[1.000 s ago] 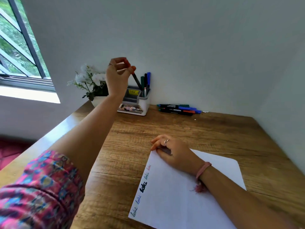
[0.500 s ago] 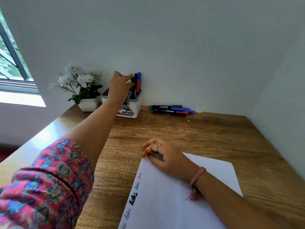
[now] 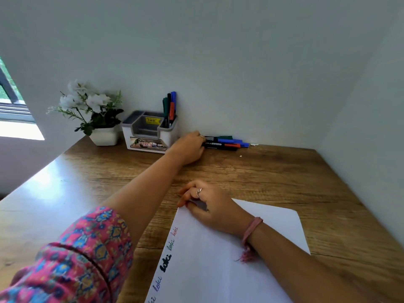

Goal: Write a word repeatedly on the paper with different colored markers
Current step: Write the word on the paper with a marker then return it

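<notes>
A white paper [image 3: 218, 272] lies on the wooden table [image 3: 284, 176], with the word "loki" [image 3: 166, 262] written down its left edge in blue, black, green and red. My right hand [image 3: 209, 206] rests on the paper's top left corner, fingers loosely curled, holding nothing. My left hand [image 3: 190, 148] reaches to the back of the table. Its fingertips touch the near ends of several markers [image 3: 227, 143] lying in a row by the wall. Whether they pinch one is hidden. More markers [image 3: 170, 108] stand upright in a white desk organiser [image 3: 148, 136].
A white pot of white flowers [image 3: 105, 135] stands left of the organiser. Walls close the table at the back and the right. A window [image 3: 11, 101] is at the far left, and the table's left edge catches its light.
My left hand put the red marker into the organiser, let it go, then moved down and right to the markers lying by the wall. The right hand stayed on the paper.
</notes>
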The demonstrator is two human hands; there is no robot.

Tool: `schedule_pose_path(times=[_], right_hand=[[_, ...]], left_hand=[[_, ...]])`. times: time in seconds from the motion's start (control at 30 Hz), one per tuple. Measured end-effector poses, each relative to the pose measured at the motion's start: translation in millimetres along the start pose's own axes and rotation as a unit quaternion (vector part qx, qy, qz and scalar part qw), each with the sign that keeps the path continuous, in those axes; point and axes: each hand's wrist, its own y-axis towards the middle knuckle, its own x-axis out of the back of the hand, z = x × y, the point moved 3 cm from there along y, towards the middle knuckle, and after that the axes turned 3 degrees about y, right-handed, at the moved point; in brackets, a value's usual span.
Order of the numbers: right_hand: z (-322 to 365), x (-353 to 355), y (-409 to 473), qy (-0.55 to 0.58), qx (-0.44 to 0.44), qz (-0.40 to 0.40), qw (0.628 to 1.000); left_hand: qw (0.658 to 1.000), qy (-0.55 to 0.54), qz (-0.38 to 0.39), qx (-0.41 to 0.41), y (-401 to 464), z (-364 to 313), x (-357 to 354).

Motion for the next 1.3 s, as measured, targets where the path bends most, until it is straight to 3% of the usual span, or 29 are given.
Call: schedule_pose_path(times=[0.13,0.3,0.37,0.47,0.57,0.7,0.77,0.93,1.0,1.13,1.3], right_hand=[[0,0,1,0.003,0.005,0.002,1.0],[1,1,0,0.002,0.01,0.0,1.0],[2,2,-1,0.009,0.009,0.0,1.0],[1,1,-1,0.03,0.003,-0.006,1.0],[1,2,-3,0.085,-0.022,-0.018,0.996],[0,7,-5,0.185,-0.075,-0.039,0.979],[0,10,-5,0.244,-0.102,-0.076,0.961],[-2,20,-7,0.321,-0.143,-0.162,0.922],[-2,21,-7,0.316,-0.146,-0.161,0.924],[7,21,-5,0.278,-0.141,-0.129,0.941],[32,22,-2,0.321,-0.099,-0.1,0.937]], left_hand=[[0.997,0.067,0.039,0.021,1,8,-10],[0.998,0.059,0.036,0.004,-9,6,-3],[1.0,0.026,0.013,-0.005,-18,5,3],[0.991,-0.113,-0.064,0.009,-39,3,14],[0.944,-0.277,-0.177,0.036,-66,-1,34],[0.818,-0.502,-0.26,0.106,-102,-4,61],[0.764,-0.57,-0.277,0.125,-116,-2,72],[0.676,-0.688,-0.225,0.139,-146,-7,76],[0.662,-0.712,-0.184,0.145,-153,-14,70],[0.68,-0.706,-0.146,0.135,-155,-25,64],[0.608,-0.775,-0.117,0.121,-156,-27,66]])
